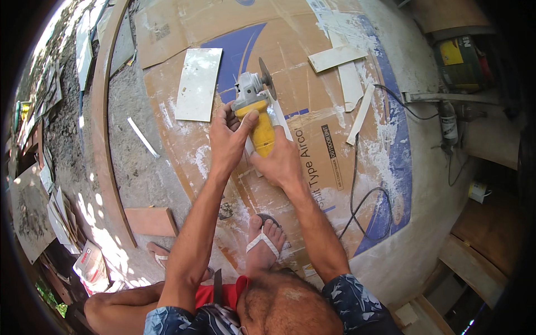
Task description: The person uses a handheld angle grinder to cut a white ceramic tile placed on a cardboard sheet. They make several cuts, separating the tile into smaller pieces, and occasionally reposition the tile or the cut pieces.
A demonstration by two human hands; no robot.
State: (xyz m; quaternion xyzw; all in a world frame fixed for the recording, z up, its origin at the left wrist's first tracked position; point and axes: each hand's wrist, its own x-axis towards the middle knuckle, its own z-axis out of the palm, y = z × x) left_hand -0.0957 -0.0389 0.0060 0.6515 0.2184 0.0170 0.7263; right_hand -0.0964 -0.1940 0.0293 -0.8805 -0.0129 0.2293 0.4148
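Both my hands hold a yellow angle grinder [261, 128] with a grey head, above a flattened cardboard sheet [321, 139]. My left hand [228, 134] grips the side of the body just behind the head, thumb laid across the yellow casing. My right hand [281, 162] is wrapped round the rear of the body. The thin dark disc [267, 78] stands on edge at the head's right, pointing away from me. Beneath the grinder lies a narrow white tile strip [278, 114], partly hidden by the tool and my hands.
A white rectangular tile [199, 84] lies left of the grinder. Several cut strips [336, 57] are at the far right of the cardboard. A black cord [354, 173] loops on the right. Along the left runs a long wooden plank [103, 111]; a brown board [151, 221] lies near it.
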